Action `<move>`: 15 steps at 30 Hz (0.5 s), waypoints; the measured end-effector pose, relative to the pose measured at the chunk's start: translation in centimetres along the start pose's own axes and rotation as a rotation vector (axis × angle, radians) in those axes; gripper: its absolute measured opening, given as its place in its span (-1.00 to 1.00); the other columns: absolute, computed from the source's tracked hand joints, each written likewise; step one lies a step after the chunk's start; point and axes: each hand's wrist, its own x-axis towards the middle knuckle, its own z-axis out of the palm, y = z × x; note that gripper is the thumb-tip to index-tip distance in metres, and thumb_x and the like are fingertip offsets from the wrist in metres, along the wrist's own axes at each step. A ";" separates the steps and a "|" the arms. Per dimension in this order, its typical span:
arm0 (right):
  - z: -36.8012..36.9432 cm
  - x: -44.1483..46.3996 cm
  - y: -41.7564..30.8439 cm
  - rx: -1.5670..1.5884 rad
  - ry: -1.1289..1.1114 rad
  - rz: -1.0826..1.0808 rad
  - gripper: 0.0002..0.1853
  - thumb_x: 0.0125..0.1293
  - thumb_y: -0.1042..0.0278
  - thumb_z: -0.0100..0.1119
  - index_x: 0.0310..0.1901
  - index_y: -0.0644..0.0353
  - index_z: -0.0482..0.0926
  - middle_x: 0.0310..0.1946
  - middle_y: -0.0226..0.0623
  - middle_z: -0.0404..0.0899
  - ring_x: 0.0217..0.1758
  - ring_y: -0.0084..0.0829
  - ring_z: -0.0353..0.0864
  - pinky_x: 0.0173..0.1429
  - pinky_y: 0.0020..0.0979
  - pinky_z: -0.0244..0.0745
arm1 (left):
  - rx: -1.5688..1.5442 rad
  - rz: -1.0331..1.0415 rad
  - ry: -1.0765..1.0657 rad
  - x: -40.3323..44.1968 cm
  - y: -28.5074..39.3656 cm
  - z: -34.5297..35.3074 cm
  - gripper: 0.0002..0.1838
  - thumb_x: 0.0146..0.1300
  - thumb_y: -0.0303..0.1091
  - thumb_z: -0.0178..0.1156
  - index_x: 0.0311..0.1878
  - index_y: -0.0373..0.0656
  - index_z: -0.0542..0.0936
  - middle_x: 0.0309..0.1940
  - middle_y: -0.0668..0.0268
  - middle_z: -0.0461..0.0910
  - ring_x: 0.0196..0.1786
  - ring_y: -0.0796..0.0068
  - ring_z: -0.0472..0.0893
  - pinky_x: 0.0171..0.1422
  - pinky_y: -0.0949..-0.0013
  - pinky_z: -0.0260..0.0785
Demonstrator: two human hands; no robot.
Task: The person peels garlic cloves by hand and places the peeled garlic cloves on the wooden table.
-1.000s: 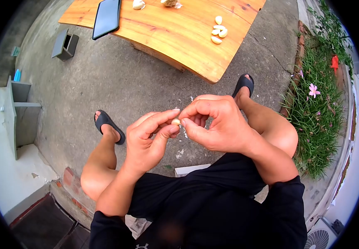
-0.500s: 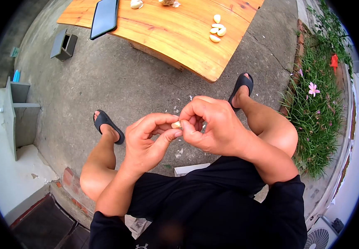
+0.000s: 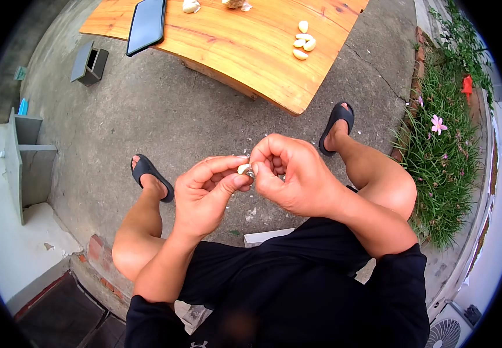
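Between the thumb and fingers of my left hand (image 3: 201,200) sits a small pale garlic clove (image 3: 243,169), held above the ground between my knees. My right hand (image 3: 300,177) is closed in a pinch at the clove's right end, where a bit of thin papery skin shows between the two hands. The fingertips of both hands almost meet, so part of the clove is hidden. Ahead on the wooden table (image 3: 251,55) lie several peeled garlic cloves (image 3: 301,43) in a loose group, near the right edge.
A garlic bulb (image 3: 191,6) and a partly broken-up one (image 3: 235,3) lie at the table's far side, beside a dark tablet (image 3: 146,26). White skin flakes (image 3: 251,213) dot the concrete below my hands. A grey box (image 3: 90,64) stands left; a planted bed (image 3: 439,151) runs along the right.
The clove has turned a little in my left fingers and shows more of its pale face. My right fingers have drawn slightly apart from it, with papery skin now visible between the hands.
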 end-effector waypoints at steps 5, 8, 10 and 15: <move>-0.2 0.0 -0.3 -0.013 0.010 0.027 -0.88 0.31 0.45 0.28 -0.31 0.29 0.56 -0.53 -0.35 0.59 -0.50 -0.61 0.57 -0.41 -0.46 0.49 | -0.100 -0.068 0.019 0.1 0.0 -0.1 -0.70 0.37 -0.61 0.29 0.15 -0.36 0.63 -0.08 0.08 0.73 -0.13 0.39 0.76 0.00 0.36 0.69; -0.3 0.0 -0.2 0.003 0.035 0.015 -0.89 0.30 0.46 0.28 -0.31 0.29 0.56 -0.54 -0.36 0.58 -0.50 -0.62 0.56 -0.41 -0.47 0.49 | -0.162 -0.092 0.045 0.3 -0.1 -0.4 -0.70 0.37 -0.61 0.29 0.15 -0.37 0.62 -0.08 0.07 0.73 -0.13 0.36 0.77 -0.01 0.34 0.70; -0.5 0.0 -0.3 0.008 0.039 0.008 -0.90 0.29 0.47 0.28 -0.33 0.28 0.56 -0.54 -0.36 0.57 -0.50 -0.63 0.56 -0.41 -0.47 0.48 | -0.185 -0.090 0.071 0.6 -0.1 -0.6 -0.71 0.37 -0.62 0.29 0.13 -0.37 0.61 -0.07 0.07 0.73 -0.13 0.34 0.77 -0.01 0.32 0.71; -2.3 0.3 -0.6 -0.348 -0.086 -0.231 -0.92 0.24 0.51 0.29 -0.39 0.27 0.61 -0.53 -0.37 0.58 -0.49 -0.66 0.57 -0.41 -0.51 0.48 | -0.094 -0.008 0.112 0.6 -0.1 -0.5 -0.75 0.35 -0.65 0.29 0.08 -0.33 0.61 -0.08 0.10 0.72 -0.11 0.36 0.76 0.00 0.35 0.70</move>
